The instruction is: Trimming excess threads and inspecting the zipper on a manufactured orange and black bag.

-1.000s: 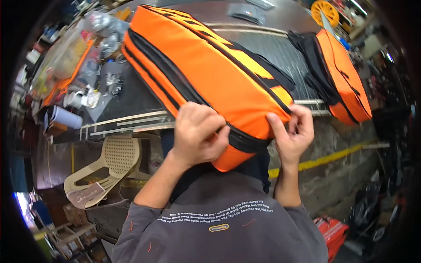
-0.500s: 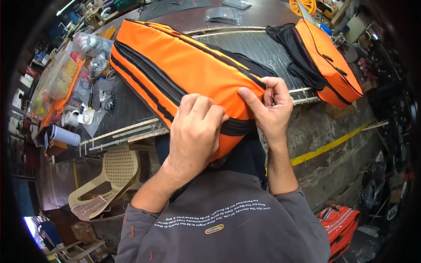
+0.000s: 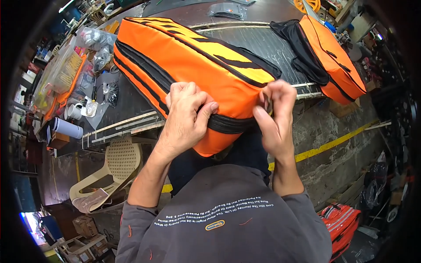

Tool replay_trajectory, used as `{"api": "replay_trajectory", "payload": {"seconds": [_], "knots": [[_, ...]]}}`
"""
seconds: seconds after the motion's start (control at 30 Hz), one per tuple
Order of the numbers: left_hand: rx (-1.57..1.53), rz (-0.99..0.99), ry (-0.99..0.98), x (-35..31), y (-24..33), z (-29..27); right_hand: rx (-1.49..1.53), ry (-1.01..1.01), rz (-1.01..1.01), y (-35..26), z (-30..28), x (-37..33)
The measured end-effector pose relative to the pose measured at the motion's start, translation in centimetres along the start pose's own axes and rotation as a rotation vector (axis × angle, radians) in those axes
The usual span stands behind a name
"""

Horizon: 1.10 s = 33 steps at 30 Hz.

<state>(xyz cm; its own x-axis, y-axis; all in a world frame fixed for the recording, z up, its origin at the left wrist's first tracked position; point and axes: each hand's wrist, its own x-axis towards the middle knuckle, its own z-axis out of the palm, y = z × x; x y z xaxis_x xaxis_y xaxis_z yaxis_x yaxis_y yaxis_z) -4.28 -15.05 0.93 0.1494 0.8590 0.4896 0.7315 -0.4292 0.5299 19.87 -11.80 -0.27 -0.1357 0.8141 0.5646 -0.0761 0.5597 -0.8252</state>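
Observation:
A large orange bag (image 3: 193, 83) with black zips and a yellow, black-striped panel lies tilted across the table edge, its near end close to my body. My left hand (image 3: 186, 116) is closed on the bag's near side, fingers curled over the fabric beside a black zip band (image 3: 230, 124). At the bag's right corner is my right hand (image 3: 277, 116), fingers curled and partly blurred. Something small and dark shows between its thumb and fingers, too unclear to name.
A second orange and black bag (image 3: 326, 61) lies on the table (image 3: 245, 41) at right. Plastic boxes (image 3: 61, 81), a white cylinder (image 3: 67, 129) and a screwdriver (image 3: 94, 91) sit at left. A beige chair (image 3: 123, 162) stands below; a red bag (image 3: 340, 228) lies at lower right.
The bag has turned so more of its yellow striped panel shows. My left hand has shifted slightly left; my right hand has moved down off the top corner.

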Motion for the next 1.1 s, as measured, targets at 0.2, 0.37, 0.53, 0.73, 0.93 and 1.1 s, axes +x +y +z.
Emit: {"api": "replay_trajectory", "payload": {"seconds": [0.2,0.37,0.53,0.73,0.93,1.1], "knots": [[-0.006,-0.014,-0.067,0.7,-0.7,-0.4,-0.429,-0.124,0.043,-2.0,0.6,-4.5],[0.014,-0.026,-0.073,0.6,-0.4,-0.6,-0.475,-0.057,-0.104,-0.9,1.7,-4.3],[0.006,-0.027,-0.041,-0.8,-0.4,-0.8,-0.393,-0.109,-0.087,0.0,2.5,-4.3],[0.078,-0.039,0.224,-7.0,-1.2,0.2,-0.132,-0.307,-0.146,3.4,2.9,-2.7],[-0.003,-0.149,0.314,-10.0,-7.0,4.4,-0.135,-0.466,-0.161,9.3,5.2,-0.9],[-0.037,-0.164,0.276,-8.7,-9.9,9.4,-0.291,-0.414,-0.072,12.2,3.7,-2.7]]}}
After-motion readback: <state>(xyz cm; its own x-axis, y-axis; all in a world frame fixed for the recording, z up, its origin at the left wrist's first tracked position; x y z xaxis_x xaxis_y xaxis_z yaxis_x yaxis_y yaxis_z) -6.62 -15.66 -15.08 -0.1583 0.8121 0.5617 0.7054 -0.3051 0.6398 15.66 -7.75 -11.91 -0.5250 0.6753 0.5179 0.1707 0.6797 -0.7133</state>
